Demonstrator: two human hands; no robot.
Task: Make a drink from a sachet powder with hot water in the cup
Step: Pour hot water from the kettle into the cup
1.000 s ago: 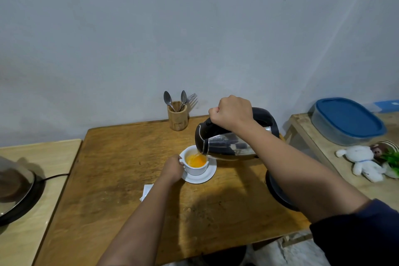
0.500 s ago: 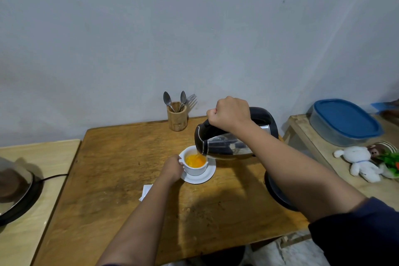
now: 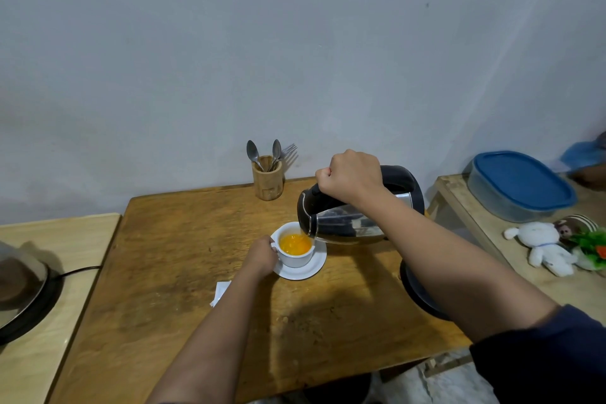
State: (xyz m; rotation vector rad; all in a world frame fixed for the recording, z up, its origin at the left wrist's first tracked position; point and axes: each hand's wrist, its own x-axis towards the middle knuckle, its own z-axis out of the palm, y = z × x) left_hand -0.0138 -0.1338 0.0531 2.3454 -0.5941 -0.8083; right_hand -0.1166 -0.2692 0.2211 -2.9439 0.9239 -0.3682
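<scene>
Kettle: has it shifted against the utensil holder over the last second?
No. The kettle keeps the same tilt, its spout over the cup, just right of the wooden utensil holder. The right hand still grips its handle.

Little has changed over the last second: the kettle (image 3: 357,213) stays tipped, its spout now a touch closer over the cup (image 3: 296,248), where the orange liquid (image 3: 295,243) has risen slightly.
</scene>
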